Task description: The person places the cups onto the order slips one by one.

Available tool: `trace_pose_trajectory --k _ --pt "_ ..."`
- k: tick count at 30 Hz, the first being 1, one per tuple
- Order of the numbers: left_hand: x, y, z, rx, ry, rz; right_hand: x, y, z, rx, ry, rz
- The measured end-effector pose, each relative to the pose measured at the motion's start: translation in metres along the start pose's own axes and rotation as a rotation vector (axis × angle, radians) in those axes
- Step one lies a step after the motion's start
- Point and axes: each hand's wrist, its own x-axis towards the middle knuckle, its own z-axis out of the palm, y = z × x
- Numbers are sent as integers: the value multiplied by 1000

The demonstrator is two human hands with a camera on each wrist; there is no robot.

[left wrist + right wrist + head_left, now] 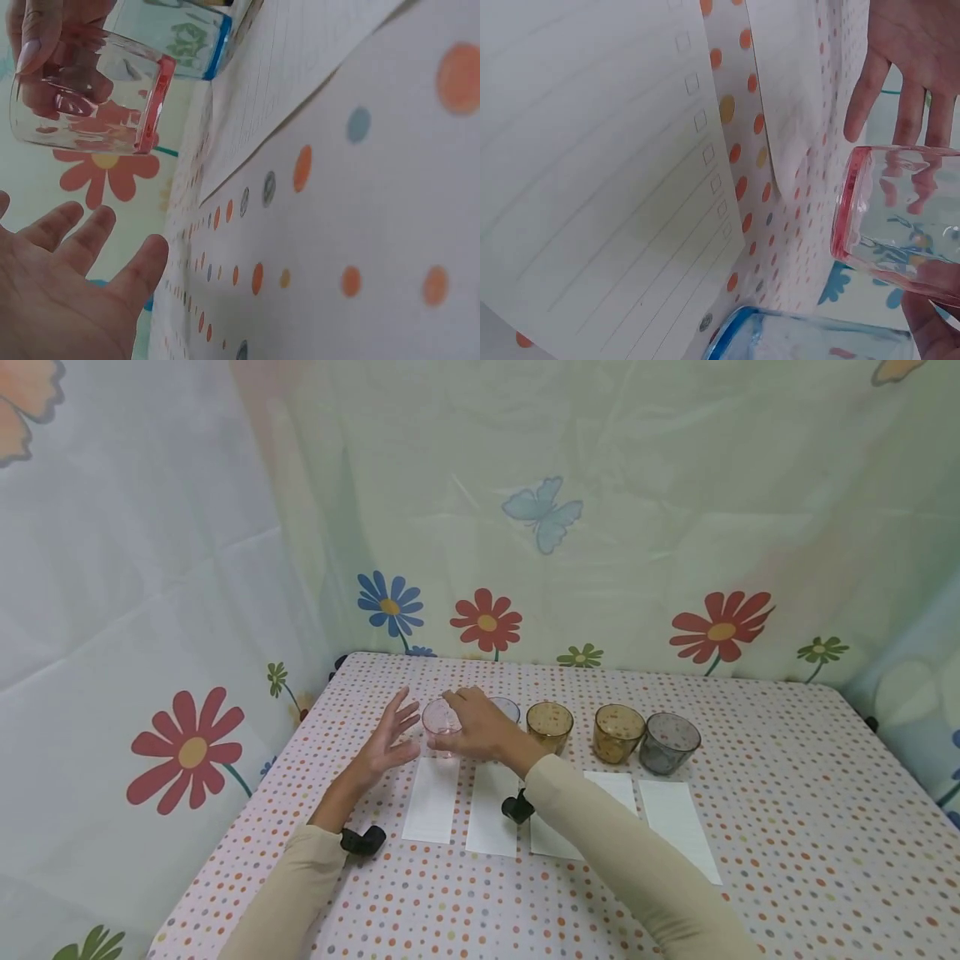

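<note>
A clear glass with a pink base [94, 101] stands at the left end of a row of tinted glasses. My right hand [480, 727] grips it near the rim, thumb and fingers about its wall. To the left of that glass is my left hand [386, 743], fingers spread and holding nothing. Both wrist views show a gap between the left palm and the pink glass. Just right of it stands a clear glass with a blue base [810, 334], partly hidden behind my right hand in the head view.
Two amber glasses, one [550, 727] left of the other [617, 739], and a grey glass [669, 743] continue the row. Several lined paper sheets, such as the leftmost sheet [431, 802], lie before them on the dotted tablecloth [795, 827]. A flowered curtain [615, 552] hangs behind.
</note>
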Motion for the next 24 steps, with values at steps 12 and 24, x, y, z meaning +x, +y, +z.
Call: trace_pose_trajectory --k 12,24 --pt "-18 10 0 -27 -70 -17 -21 -12 5 43 -71 -51" --pt "-30 15 -2 -66 -149 -24 -35 -21 21 132 -57 -113"
